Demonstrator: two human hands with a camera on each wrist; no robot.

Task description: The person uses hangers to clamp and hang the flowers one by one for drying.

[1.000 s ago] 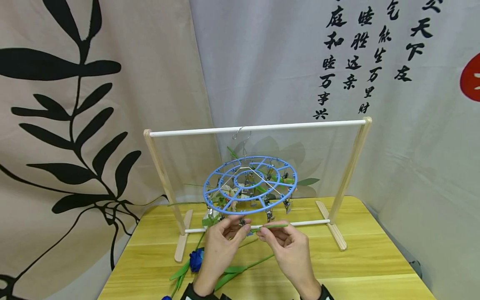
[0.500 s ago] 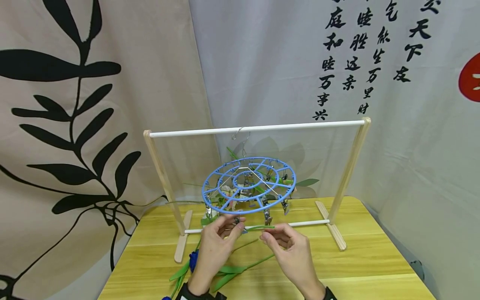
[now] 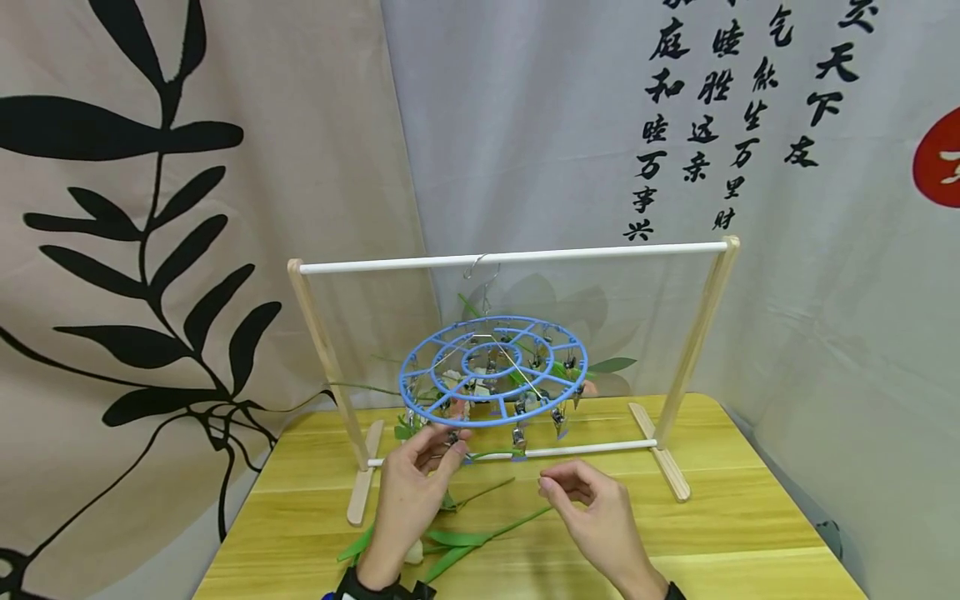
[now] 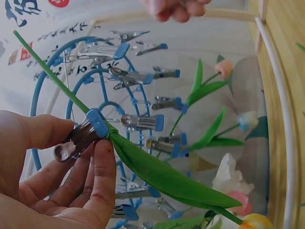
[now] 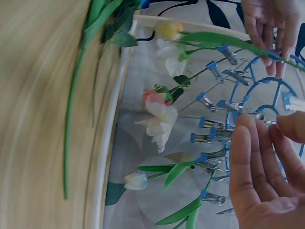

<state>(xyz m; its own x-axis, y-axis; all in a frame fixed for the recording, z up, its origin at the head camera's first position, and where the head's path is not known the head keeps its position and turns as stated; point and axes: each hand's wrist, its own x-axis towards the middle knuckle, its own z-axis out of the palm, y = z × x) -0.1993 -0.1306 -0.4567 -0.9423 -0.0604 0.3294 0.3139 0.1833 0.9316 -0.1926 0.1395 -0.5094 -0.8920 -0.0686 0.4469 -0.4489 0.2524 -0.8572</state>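
Left hand [image 3: 411,482]: pinching metal clip [image 4: 85,134] at flower stem [image 4: 53,76]. Right hand [image 3: 597,508]: relaxed, empty. Step: apparently clipping; next move seemingly calls for releasing clip.

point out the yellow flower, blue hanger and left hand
Yellow flower [image 5: 169,30]: right wrist view, on its petals
Blue hanger [image 3: 480,425]: head view, on its front rim
Left hand [image 3: 412,479]: head view, on its back

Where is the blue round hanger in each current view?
Head: the blue round hanger, near centre, under the white top bar.
Left wrist: left half, partly behind the left hand.
Right wrist: right side, partly behind the right hand.
Shared landmark: the left hand, lower centre in head, lower left in left wrist, upper right in right wrist.
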